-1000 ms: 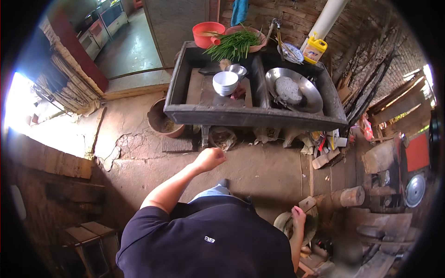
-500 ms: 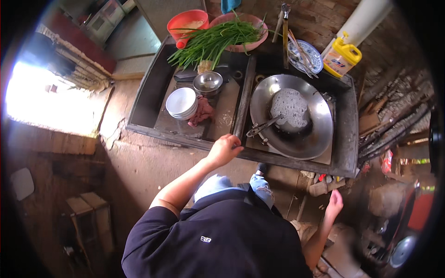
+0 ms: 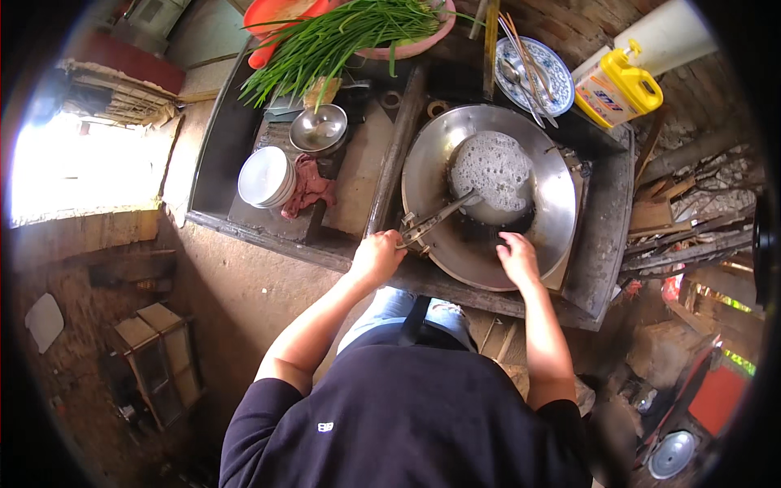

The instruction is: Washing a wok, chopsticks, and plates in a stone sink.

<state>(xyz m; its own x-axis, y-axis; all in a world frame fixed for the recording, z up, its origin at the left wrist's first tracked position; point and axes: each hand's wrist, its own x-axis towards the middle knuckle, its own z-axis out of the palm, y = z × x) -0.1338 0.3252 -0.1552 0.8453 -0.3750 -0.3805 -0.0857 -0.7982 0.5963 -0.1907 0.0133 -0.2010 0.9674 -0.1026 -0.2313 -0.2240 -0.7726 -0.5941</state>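
A wide metal wok (image 3: pixel 555 180) sits on the right side of the dark stove, with foamy liquid (image 3: pixel 490 171) inside. A long-handled metal utensil (image 3: pixel 446 213) leans over its left rim, its head hidden by the foam. My left hand (image 3: pixel 379 258) is at the handle's outer end with fingers closed on it. Over the near part of the wok hovers my right hand (image 3: pixel 519 260), fingers loosely bent and apart, holding nothing I can see.
Left on the stove are stacked white bowls (image 3: pixel 264 179), a reddish cloth (image 3: pixel 308 189) and a steel bowl (image 3: pixel 318 128). Behind lie green stalks (image 3: pixel 358 32) in a pink basin (image 3: pixel 416 42). A patterned plate (image 3: pixel 553 69) with utensils and a yellow bottle (image 3: pixel 616 89) stand back right.
My left hand has moved onto the utensil's handle end. My right hand has come from low on the right to above the wok's near side. The view has shifted closer to the stove.
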